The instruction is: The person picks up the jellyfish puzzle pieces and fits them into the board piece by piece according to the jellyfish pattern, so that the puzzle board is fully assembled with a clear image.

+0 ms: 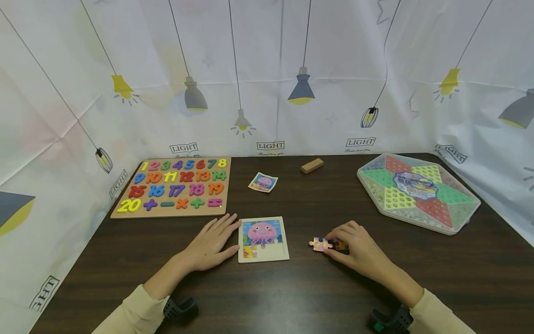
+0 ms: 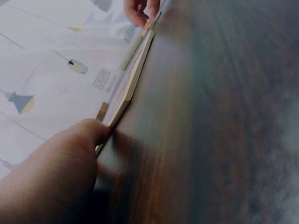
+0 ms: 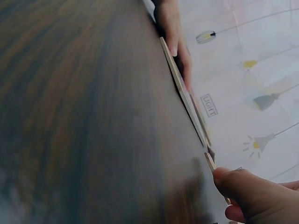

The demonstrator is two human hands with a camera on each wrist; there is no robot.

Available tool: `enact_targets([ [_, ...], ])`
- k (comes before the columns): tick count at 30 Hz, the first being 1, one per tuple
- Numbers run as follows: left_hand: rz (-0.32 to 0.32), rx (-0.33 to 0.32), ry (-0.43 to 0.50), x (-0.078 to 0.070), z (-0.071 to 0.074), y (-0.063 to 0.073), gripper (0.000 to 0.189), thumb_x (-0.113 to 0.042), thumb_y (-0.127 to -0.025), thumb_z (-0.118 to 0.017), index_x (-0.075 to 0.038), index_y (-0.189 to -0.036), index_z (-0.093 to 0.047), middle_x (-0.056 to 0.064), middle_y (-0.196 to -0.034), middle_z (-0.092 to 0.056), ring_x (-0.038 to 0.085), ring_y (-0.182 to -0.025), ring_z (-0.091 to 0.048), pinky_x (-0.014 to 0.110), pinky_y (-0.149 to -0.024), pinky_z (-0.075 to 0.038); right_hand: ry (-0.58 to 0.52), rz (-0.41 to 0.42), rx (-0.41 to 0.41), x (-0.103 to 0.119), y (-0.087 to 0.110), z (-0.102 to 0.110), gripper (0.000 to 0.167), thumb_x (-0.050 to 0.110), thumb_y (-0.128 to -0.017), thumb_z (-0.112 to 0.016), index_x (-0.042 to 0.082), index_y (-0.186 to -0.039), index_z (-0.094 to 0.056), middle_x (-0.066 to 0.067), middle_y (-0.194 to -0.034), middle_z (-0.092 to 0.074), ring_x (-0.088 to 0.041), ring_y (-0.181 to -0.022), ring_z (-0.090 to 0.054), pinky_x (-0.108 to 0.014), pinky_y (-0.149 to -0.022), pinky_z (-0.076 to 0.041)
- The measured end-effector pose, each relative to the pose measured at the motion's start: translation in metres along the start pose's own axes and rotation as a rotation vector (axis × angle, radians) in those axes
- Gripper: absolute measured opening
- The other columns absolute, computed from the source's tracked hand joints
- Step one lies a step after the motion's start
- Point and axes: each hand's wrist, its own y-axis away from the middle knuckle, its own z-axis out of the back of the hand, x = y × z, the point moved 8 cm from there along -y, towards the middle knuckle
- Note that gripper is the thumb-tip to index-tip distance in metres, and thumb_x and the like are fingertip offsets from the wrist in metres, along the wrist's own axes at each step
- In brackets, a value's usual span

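A square jigsaw board (image 1: 263,255) with a pink octopus picture lies on the table, its lower right part showing bare board. Beside its left edge my left hand (image 1: 214,243) rests with fingers spread and extended, thumb and fingertips at the edge. In the left wrist view the thumb (image 2: 96,130) touches the board's side. To the right of the board, my right hand (image 1: 356,246) pinches a pink and yellow jigsaw piece (image 1: 320,244) between thumb and fingers. Darker pieces (image 1: 343,246) lie under that hand, partly hidden. The right wrist view shows the thumb (image 3: 233,182) against a thin piece edge.
A wooden number board (image 1: 167,211) lies at the back left. Behind the jigsaw board is a small octopus picture card (image 1: 263,182). A wooden block (image 1: 312,165) sits at the back, and a hexagonal patterned box (image 1: 417,192) stands at the back right. A printed curtain hangs behind.
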Motion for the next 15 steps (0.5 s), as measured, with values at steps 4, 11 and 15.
enact_targets([
  [4,0.002,0.002,-0.001,0.0,0.0,0.0,0.065,-0.051,-0.094,-0.035,-0.013,-0.146,-0.024,0.008,-0.151,-0.017,0.024,-0.139,-0.01,0.046,-0.108,-0.01,-0.002,0.019,-0.014,0.003,-0.003,0.0,0.023,0.026,-0.07,-0.079,0.018,-0.088,-0.068,0.008,-0.088,-0.063,-0.007,-0.078,-0.045,-0.029,-0.062,-0.036],
  [11,0.002,0.005,-0.005,0.0,-0.001,0.0,0.066,-0.052,-0.094,-0.034,-0.013,-0.146,-0.025,0.008,-0.151,-0.017,0.024,-0.139,-0.01,0.046,-0.108,-0.01,-0.006,0.056,-0.017,0.009,-0.011,-0.001,0.024,0.026,-0.07,-0.079,0.017,-0.089,-0.068,0.008,-0.088,-0.063,-0.008,-0.078,-0.046,-0.029,-0.063,-0.036],
  [15,0.004,0.006,-0.007,0.0,0.0,0.0,0.066,-0.053,-0.094,-0.033,-0.013,-0.146,-0.025,0.007,-0.151,-0.017,0.023,-0.139,-0.01,0.046,-0.108,-0.011,-0.004,0.052,0.001,0.012,-0.016,-0.003,0.025,0.029,-0.07,-0.078,0.017,-0.09,-0.068,0.008,-0.088,-0.063,-0.008,-0.079,-0.046,-0.029,-0.064,-0.037],
])
